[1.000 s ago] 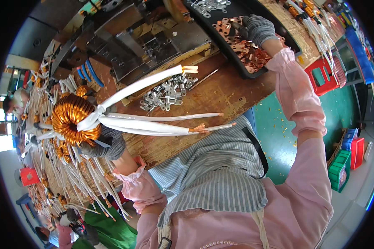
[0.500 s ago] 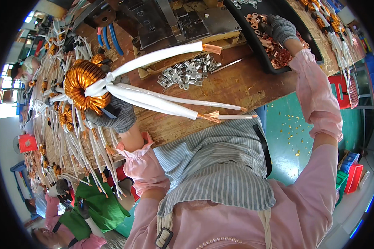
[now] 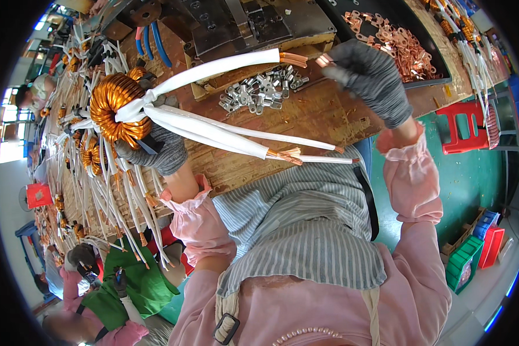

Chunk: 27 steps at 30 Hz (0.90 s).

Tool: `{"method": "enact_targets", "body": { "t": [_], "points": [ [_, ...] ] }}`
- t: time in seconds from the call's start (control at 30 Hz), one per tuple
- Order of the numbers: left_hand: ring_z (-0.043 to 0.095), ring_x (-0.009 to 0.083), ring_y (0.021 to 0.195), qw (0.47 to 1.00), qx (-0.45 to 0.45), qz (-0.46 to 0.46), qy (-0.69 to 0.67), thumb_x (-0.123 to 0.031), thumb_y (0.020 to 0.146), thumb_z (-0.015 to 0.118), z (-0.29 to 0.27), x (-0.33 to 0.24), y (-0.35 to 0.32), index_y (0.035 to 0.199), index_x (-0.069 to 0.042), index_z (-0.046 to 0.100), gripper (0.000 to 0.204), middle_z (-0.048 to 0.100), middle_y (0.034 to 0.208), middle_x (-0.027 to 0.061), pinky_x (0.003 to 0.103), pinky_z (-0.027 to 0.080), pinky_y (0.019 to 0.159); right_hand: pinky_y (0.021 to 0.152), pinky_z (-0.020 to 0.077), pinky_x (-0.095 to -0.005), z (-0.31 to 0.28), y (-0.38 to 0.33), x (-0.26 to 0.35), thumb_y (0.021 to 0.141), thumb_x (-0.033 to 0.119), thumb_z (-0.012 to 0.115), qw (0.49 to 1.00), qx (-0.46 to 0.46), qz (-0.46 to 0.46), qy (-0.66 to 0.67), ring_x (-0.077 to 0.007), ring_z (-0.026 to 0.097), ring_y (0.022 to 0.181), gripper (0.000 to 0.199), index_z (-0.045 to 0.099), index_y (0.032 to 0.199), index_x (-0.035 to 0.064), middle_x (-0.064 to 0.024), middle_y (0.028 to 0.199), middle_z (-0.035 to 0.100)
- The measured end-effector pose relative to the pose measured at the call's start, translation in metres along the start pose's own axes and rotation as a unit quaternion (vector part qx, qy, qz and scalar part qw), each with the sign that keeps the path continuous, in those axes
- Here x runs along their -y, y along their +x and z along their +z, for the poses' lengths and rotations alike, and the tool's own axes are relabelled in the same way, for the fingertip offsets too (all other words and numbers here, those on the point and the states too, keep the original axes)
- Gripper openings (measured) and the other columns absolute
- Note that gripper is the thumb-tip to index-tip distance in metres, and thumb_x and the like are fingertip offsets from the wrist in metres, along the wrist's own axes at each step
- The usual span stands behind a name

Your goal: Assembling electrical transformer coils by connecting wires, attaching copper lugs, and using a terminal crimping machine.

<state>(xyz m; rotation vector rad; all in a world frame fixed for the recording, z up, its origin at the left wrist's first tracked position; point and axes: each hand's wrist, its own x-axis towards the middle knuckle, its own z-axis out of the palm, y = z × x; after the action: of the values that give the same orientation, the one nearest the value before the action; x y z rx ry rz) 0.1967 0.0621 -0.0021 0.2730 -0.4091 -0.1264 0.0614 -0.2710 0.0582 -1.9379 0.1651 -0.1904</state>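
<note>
A toroidal coil point(image 3: 114, 104) of copper-coloured wire, with several white-sleeved leads, is gripped by my gloved left hand point(image 3: 166, 151), its fingers wrapped round the coil's near side and partly hidden. One thick white lead point(image 3: 219, 72) points up and right, ending in bare copper strands point(image 3: 294, 59); the others stretch toward my apron. Between thumb and fingertips, my gloved right hand point(image 3: 372, 81) pinches a small copper cable lug point(image 3: 324, 60). The lug is just right of the strands, apart from them. Slight blur covers the right fingertips.
A black tray point(image 3: 428, 83) of loose copper lugs point(image 3: 406, 52) stands at the far right. Silver lugs point(image 3: 262, 92) lie before a metal press point(image 3: 213, 29). More coils with white leads point(image 3: 92, 158) crowd the left. A red stool point(image 3: 461, 130) stands right; a co-worker in a green apron point(image 3: 121, 279) sits lower left.
My right hand has left the tray of copper lugs and moved left toward the thick lead's bare end, now with a lug in its fingers. The left hand and coil have barely moved.
</note>
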Motion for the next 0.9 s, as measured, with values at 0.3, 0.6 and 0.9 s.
{"method": "enact_targets", "body": {
  "t": [0.3, 0.6, 0.9],
  "points": [
    [0.052, 0.0311, 0.097, 0.999, -0.009, 0.03, 0.04, -0.046, 0.062, 0.069, 0.005, 0.002, 0.0, 0.12, -0.004, 0.041, 0.076, 0.051, 0.111, 0.0169, 0.044, 0.043, 0.084, 0.065, 0.0496, -0.0248, 0.023, 0.009, -0.005, 0.075, 0.013, 0.065, 0.915, -0.178, -0.326, -0.157, -0.0172, 0.062, 0.075, 0.02, 0.063, 0.094, 0.0098, -0.0048, 0.088, 0.063],
    [0.052, 0.0332, 0.102, 0.999, 0.029, -0.005, 0.014, -0.048, 0.063, 0.067, -0.002, -0.001, 0.001, 0.124, -0.006, 0.039, 0.079, 0.049, 0.116, 0.0184, 0.046, 0.044, 0.087, 0.065, 0.0501, -0.0256, 0.026, 0.005, -0.003, 0.074, 0.013, 0.066, 0.892, -0.184, -0.357, -0.21, -0.0207, 0.062, 0.074, 0.02, 0.063, 0.093, 0.0102, -0.0064, 0.086, 0.062],
    [0.048, 0.0313, 0.099, 0.998, -0.011, 0.015, 0.068, -0.043, 0.062, 0.07, 0.008, -0.006, 0.0, 0.118, 0.0, 0.042, 0.076, 0.05, 0.11, 0.0193, 0.043, 0.036, 0.09, 0.065, 0.0477, -0.0218, 0.018, -0.011, 0.007, 0.08, 0.008, 0.06, 0.968, 0.038, -0.032, 0.245, -0.0125, 0.059, 0.075, 0.023, 0.059, 0.102, 0.0015, -0.0046, 0.092, 0.061]
  ]
}}
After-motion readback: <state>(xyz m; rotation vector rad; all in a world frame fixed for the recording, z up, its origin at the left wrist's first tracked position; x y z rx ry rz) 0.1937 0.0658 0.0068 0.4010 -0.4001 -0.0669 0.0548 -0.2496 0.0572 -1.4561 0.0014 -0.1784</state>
